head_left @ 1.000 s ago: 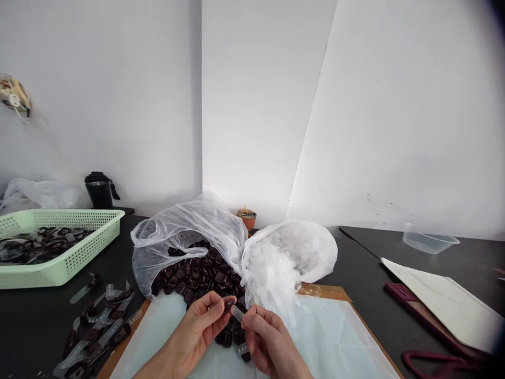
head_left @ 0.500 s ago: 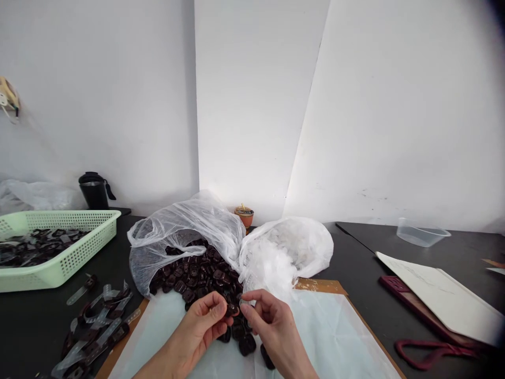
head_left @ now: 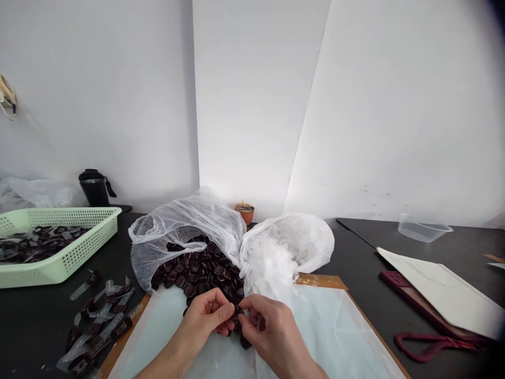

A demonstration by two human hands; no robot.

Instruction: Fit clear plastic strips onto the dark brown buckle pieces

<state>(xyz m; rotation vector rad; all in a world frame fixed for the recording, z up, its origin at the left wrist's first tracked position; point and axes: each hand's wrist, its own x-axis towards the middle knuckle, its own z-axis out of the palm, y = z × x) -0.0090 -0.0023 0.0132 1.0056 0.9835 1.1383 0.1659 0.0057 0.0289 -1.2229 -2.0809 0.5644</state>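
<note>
My left hand (head_left: 205,321) is closed, thumb and forefinger pinching a small dark brown piece that is mostly hidden by the fingers. Close beside it, my right hand (head_left: 270,329) is also closed, its fingertips at the same spot; whatever it grips is too hidden to make out. Under and behind both hands lies a heap of glossy dark brown pieces (head_left: 213,268), spilling from a clear plastic bag (head_left: 185,213). To its right an open bag holds translucent white plastic pieces (head_left: 272,258). A pale blue sheet (head_left: 335,331) covers a brown board beneath the hands.
A green basket (head_left: 84,252) with dark pieces and clear strips stands at left. Nearer lie loose pieces with strips (head_left: 100,326). A black cup (head_left: 93,188) and a small orange pot (head_left: 245,212) stand behind. At right are paper (head_left: 437,289), red scissors (head_left: 428,347) and a clear container (head_left: 422,230).
My hands have drawn closer together, and the right fingertips now meet the piece at the left fingertips. The view has shifted slightly.
</note>
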